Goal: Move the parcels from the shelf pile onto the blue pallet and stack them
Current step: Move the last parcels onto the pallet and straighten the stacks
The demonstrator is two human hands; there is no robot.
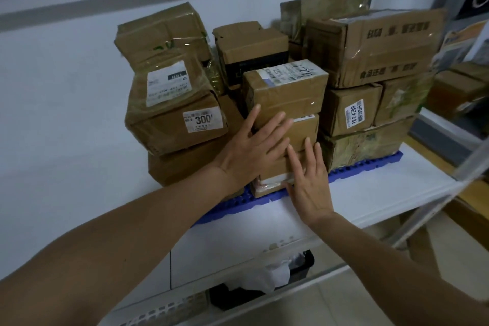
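Observation:
Several brown cardboard parcels stand stacked on a blue pallet (367, 167) on a white shelf. A narrow front stack rises in the middle, topped by a small taped parcel (285, 90) with a white label. My left hand (254, 145) lies flat with straight fingers against the front of the middle parcel (304, 132) of that stack. My right hand (309, 182) presses flat against the lower parcel (272, 182), fingers spread and pointing up. To the left sits a parcel marked 300 (177, 124); a box with a 78-2-4209 label (352, 111) sits to the right.
A large box with printed characters (378, 45) tops the right side of the pile. The white wall stands close behind and to the left. A metal shelf upright (473, 164) runs at the right, with more boxes (455, 92) beyond. A dark bin (267, 280) sits below the shelf.

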